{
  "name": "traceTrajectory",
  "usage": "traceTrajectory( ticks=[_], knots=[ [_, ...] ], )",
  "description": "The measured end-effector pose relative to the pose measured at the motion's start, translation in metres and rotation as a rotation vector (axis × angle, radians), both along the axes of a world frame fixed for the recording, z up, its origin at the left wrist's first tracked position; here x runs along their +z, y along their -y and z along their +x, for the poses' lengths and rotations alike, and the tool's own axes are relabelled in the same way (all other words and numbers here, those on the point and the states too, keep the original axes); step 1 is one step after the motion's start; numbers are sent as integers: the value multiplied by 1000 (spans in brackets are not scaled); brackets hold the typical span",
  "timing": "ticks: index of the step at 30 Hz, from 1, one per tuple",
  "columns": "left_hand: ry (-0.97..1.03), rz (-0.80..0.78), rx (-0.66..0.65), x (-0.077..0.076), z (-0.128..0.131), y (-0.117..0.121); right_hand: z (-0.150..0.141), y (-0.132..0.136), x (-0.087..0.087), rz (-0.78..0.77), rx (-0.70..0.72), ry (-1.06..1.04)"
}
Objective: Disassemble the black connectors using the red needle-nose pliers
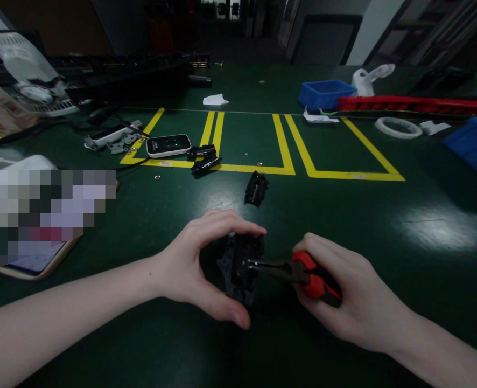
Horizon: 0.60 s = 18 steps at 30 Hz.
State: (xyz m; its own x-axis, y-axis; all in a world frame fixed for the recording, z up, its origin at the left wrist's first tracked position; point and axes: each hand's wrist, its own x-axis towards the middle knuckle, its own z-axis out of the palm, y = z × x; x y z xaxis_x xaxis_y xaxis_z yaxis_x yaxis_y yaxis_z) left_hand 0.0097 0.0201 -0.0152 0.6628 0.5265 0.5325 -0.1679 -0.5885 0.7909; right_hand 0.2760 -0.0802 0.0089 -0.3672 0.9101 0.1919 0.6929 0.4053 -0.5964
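I'm looking over a broad green table (367,215) in a dim room, marked with yellow tape outlines (282,143). A small blue bin (327,94) stands towards the far side. At the near edge are two bare hands. The left hand (188,261) curves like a C round a dark piece, fingers along its far edge, thumb along its near one. The right hand (347,285) is wrapped firmly around the handles of red-and-black pliers (313,280), pointing left. The left thumb could be scraped if the tool skids, which a sudden push might cause.

The black part (231,258) sits inside the left hand's curve, low in the middle of the view; I cannot tell whether it rests on the table. A loose hold could let it twist, and too hard a squeeze might crack it, if it is plastic as it looks. A similar loose part (257,188) lies just beyond, where a slip could knock it. Smallest, a metal ring (259,164) lies farther off, easily swept away by a sleeve or wrist. The pliers' narrow tips reach into the held part; what they grip is too dark to tell.
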Motion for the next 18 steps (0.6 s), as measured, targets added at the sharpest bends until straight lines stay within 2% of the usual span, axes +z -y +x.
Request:
traceTrajectory(
  ticks=[18],
  knots=[
    [12, 192, 94, 0, -1, 10, -1, 1, 0, -5, -25, -16]
  ],
)
